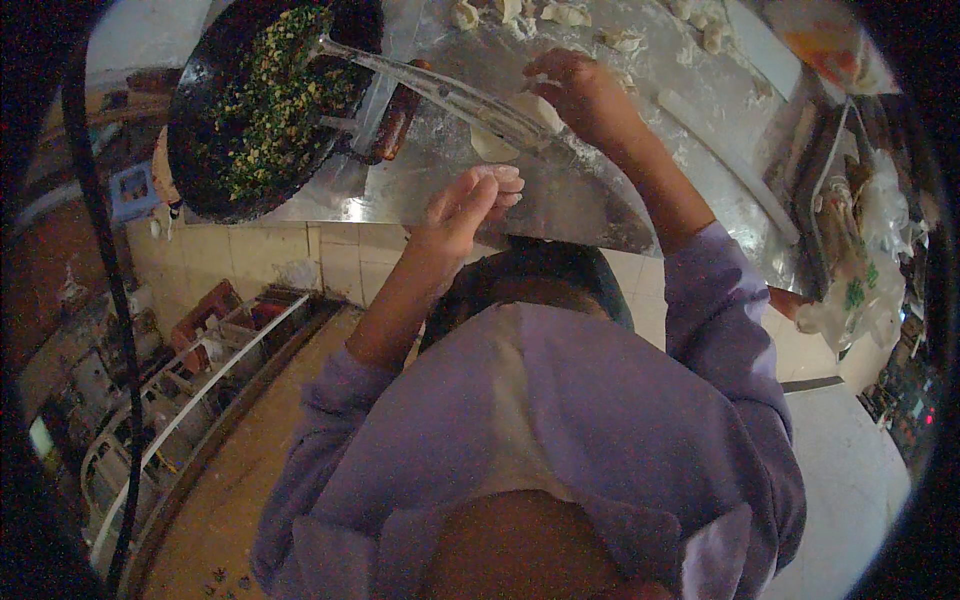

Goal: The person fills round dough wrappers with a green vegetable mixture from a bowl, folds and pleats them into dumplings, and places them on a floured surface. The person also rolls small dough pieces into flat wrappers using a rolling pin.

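My left hand (pixel 476 196) is curled with its fingers close together, just above the front edge of the metal table (pixel 420 187); I see nothing held, but the palm is hidden. My right hand (pixel 581 94) reaches farther over the table, fingers bent and blurred, and whether it holds anything is unclear. Flat pieces of dough (pixel 491 144) lie between the hands. Over them slants the handle of a long utensil (pixel 442 86), its other end in a black wok (pixel 199 180). Chopped green and yellow filling (pixel 262 105) spreads inside the wok.
Several folded dumplings (pixel 566 13) sit at the table's far side on floury metal. A long pale rod, probably a rolling pin (pixel 727 165), lies at right. The wok's brown handle (pixel 403 112) points toward the table's middle. Plastic bags (pixel 862 277) hang at right; a rack (pixel 217 337) stands lower left.
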Tool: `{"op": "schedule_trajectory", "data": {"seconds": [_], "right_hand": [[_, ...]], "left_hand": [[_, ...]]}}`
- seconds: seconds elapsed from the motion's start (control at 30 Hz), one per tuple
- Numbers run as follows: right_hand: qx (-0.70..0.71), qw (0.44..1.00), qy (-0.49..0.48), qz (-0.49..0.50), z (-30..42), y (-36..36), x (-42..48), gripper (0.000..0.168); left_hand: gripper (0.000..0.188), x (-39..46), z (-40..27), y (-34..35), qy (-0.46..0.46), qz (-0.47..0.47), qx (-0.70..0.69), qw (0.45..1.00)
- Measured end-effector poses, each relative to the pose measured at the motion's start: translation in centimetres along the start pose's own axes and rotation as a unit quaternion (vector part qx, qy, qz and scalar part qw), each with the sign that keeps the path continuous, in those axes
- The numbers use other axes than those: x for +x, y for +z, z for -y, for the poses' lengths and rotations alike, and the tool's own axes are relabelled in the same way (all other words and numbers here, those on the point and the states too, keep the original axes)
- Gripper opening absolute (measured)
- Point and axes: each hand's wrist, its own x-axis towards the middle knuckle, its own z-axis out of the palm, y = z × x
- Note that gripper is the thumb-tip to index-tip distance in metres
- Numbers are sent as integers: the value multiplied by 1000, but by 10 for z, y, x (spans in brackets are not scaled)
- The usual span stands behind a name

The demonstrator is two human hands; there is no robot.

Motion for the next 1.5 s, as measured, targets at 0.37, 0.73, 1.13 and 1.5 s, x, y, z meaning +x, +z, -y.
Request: {"op": "schedule_trajectory", "data": {"seconds": [0.37, 0.73, 1.13, 1.5], "right_hand": [[-67, 982, 120, 128, 7, 10, 6, 20], [22, 991, -117, 56, 55, -30, -31, 39], [-257, 874, -43, -410, 126, -70, -46, 28], [-336, 938, 2, 86, 224, 66, 64, 17]], "left_hand": [[39, 12, 15, -11, 7, -20, -18, 1000], [39, 76, 31, -7, -10, -20, -224, 974], [35, -10, 3, -72, -139, 155, -375, 903], [37, -74, -63, -223, -5, 59, -391, 918]]}}
